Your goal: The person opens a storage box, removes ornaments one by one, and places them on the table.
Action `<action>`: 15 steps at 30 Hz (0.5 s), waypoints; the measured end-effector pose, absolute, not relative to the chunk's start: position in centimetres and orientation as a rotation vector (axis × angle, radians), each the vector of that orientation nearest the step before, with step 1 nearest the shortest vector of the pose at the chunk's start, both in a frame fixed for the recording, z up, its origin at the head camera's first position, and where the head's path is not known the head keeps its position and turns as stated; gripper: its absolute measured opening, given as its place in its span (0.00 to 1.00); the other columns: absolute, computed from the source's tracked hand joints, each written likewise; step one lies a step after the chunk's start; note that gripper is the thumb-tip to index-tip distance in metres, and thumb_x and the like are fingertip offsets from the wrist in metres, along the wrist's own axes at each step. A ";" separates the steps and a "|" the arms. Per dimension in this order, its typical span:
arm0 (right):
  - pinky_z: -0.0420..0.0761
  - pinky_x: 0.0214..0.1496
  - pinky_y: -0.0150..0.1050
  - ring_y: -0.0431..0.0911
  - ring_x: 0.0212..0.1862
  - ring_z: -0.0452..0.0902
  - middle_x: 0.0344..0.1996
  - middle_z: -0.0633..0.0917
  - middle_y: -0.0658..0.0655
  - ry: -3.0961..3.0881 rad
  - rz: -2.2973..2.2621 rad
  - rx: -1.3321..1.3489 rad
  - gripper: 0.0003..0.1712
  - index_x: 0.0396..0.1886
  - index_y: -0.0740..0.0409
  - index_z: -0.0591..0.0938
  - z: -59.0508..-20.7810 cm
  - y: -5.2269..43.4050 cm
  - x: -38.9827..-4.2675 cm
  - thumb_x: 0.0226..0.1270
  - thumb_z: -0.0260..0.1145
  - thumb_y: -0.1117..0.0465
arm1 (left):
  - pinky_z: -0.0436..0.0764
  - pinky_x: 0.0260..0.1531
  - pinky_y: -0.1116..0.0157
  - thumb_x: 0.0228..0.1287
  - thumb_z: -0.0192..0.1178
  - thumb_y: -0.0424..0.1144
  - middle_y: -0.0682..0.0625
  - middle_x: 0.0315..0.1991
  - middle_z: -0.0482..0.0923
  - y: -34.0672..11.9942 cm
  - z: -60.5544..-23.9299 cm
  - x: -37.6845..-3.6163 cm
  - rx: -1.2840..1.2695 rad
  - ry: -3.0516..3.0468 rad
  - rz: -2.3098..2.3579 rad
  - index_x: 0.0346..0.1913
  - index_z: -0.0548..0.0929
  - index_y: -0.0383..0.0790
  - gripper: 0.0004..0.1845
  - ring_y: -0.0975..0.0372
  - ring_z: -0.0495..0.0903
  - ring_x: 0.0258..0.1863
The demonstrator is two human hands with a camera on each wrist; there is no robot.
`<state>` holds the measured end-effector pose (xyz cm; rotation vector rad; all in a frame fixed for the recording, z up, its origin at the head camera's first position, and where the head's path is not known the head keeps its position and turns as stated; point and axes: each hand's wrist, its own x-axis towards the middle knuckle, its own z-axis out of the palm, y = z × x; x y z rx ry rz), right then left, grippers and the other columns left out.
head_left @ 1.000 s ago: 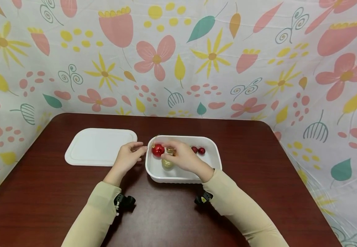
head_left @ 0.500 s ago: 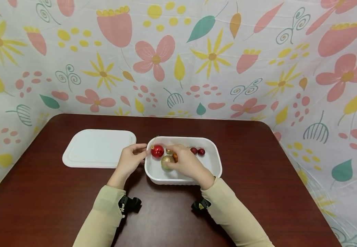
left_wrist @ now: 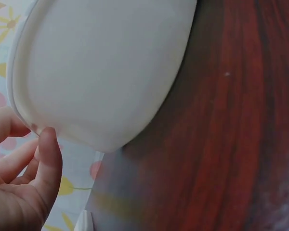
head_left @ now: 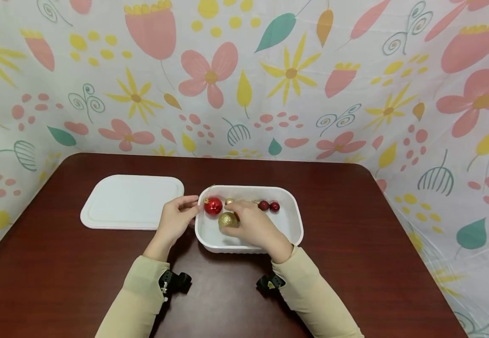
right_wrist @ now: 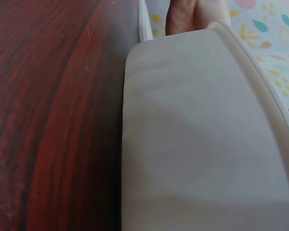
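A white rectangular dish [head_left: 248, 248] holds several Christmas baubles. My left hand [head_left: 175, 219] pinches its left rim between thumb and fingers, as the left wrist view shows at the dish's corner [left_wrist: 101, 72]. Inside the dish, my right hand [head_left: 256, 224] has its thumb and fingers curved around a gold glitter bauble [head_left: 228, 220]. Left of these fingers lies a shiny red bauble [head_left: 213, 206]. A small gold bauble [head_left: 229, 201] peeks out behind them. Two dark red balls [head_left: 268, 206] lie to the right. The dish's outer wall [right_wrist: 197, 130] hides the right fingers in the right wrist view.
A flat white lid [head_left: 132, 202] lies on the dark wooden table [head_left: 333, 291], left of the dish and close behind my left hand. A patterned cloth [head_left: 291, 108] hangs behind the table.
My right hand has lowered its thumb and fingers around the gold glitter bauble. My left hand has come onto the dish's left rim. The view has shifted slightly.
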<state>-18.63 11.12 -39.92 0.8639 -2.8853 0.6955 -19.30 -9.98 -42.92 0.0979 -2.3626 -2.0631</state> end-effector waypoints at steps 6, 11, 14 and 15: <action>0.77 0.58 0.41 0.47 0.52 0.78 0.47 0.84 0.54 -2.898 0.663 0.935 0.29 0.52 0.57 0.81 -40.0 10.9 -18.6 0.50 0.74 0.51 | 0.80 0.23 0.73 0.61 0.62 0.32 0.35 0.43 0.79 -10.1 -43.3 -19.3 0.123 -2.344 -2.084 0.52 0.80 0.28 0.17 0.70 0.77 0.25; 0.77 0.58 0.41 0.46 0.51 0.78 0.46 0.84 0.52 -2.903 0.620 0.942 0.27 0.51 0.56 0.81 -40.3 10.9 -18.7 0.49 0.74 0.54 | 0.81 0.24 0.73 0.61 0.62 0.34 0.35 0.43 0.80 -10.1 -43.6 -19.3 0.128 -2.332 -2.103 0.51 0.80 0.29 0.17 0.68 0.77 0.25; 0.73 0.63 0.46 0.47 0.53 0.78 0.46 0.84 0.54 -2.903 0.633 0.914 0.25 0.49 0.58 0.82 -40.5 10.9 -18.7 0.50 0.73 0.56 | 0.82 0.24 0.72 0.61 0.62 0.34 0.35 0.43 0.80 -10.1 -43.8 -19.3 0.131 -2.320 -2.119 0.51 0.81 0.30 0.16 0.66 0.79 0.27; 0.71 0.64 0.49 0.48 0.53 0.78 0.45 0.84 0.54 -2.904 0.643 0.905 0.24 0.49 0.58 0.82 -40.5 10.9 -18.7 0.51 0.73 0.56 | 0.82 0.24 0.72 0.61 0.62 0.34 0.35 0.43 0.81 -10.1 -43.8 -19.3 0.132 -2.316 -2.126 0.51 0.81 0.30 0.16 0.66 0.79 0.27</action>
